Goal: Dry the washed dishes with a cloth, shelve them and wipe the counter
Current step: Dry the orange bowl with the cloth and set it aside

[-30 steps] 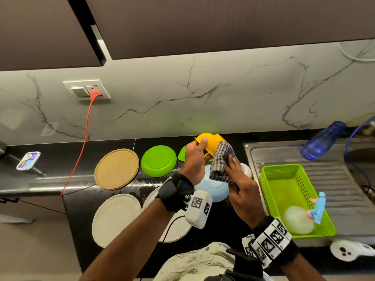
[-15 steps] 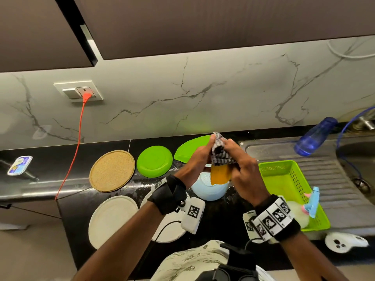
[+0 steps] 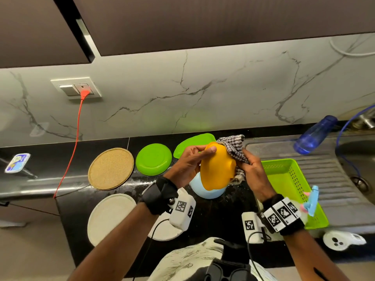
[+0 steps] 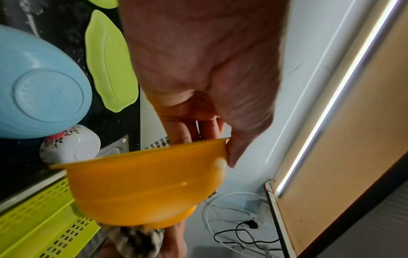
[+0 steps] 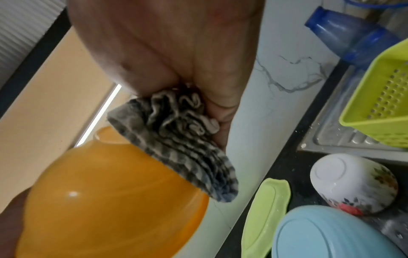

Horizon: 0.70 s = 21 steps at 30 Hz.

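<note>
Fingers grip orange bowl above wet black counter; marble wall behind.

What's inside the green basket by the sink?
Inside the green plastic basket there is a pale round thing and a light blue and pink item near its front corner. The right hand's wrist hides part of the floor.
</note>
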Motion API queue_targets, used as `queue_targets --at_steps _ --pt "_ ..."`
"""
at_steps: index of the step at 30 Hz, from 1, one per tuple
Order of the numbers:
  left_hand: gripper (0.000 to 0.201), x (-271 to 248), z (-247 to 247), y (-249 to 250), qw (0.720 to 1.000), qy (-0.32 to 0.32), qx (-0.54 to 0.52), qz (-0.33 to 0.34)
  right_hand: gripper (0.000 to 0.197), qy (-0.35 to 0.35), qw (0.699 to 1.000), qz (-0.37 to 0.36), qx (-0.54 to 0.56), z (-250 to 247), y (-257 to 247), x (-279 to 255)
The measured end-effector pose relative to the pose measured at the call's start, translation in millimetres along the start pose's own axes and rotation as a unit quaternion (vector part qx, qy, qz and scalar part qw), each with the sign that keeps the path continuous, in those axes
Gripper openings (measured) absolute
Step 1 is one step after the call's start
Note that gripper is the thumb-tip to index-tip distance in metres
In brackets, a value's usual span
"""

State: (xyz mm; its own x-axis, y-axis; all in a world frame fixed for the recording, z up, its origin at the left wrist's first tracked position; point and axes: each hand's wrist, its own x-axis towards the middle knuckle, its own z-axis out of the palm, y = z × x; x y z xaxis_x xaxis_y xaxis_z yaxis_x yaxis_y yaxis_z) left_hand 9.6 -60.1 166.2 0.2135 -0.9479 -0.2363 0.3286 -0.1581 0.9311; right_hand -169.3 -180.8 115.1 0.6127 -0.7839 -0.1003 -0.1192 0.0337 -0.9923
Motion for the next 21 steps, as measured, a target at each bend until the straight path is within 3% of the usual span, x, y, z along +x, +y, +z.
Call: queue_targets --at_steps 4,6,8,10,12,15,16,18,21 --pt "0.043 8 0 -6 0.998 0.046 -0.030 0.021 0.035 0.054 0.990 -0.027 -0.131 9 8 -14" --pt "0.032 12 -2 -8 0.996 0.071 -0.028 0.045 0.022 0.076 0.976 -0.042 -0.200 15 11 -22" --pt "0.016 15 -5 -7 0.992 0.082 0.027 0.091 0.019 0.064 0.971 -0.064 -0.222 14 8 -29" --pt "0.019 17 -10 -8 0.981 0.095 0.099 0.134 0.020 0.050 0.979 -0.055 -0.190 7 3 -32" --pt "0.018 20 -15 -15 0.948 0.129 0.228 0.181 0.022 0.070 0.992 -0.031 -0.097 -3 -1 -30" --pt "0.032 21 -20 -34 0.878 0.135 0.401 0.223 0.019 0.154 0.988 0.006 -0.007 -12 0 -15" --pt "0.038 19 -18 -38 0.856 0.113 0.442 0.242 0.015 0.152 0.988 0.028 0.027 -13 0 -10" --pt "0.049 12 -9 -41 0.814 0.042 0.516 0.262 0.030 0.101 0.987 0.085 0.096 -8 -3 -4" --pt "0.043 5 4 -34 0.770 -0.045 0.579 0.264 0.049 0.074 0.988 0.116 0.065 0 -12 -4"
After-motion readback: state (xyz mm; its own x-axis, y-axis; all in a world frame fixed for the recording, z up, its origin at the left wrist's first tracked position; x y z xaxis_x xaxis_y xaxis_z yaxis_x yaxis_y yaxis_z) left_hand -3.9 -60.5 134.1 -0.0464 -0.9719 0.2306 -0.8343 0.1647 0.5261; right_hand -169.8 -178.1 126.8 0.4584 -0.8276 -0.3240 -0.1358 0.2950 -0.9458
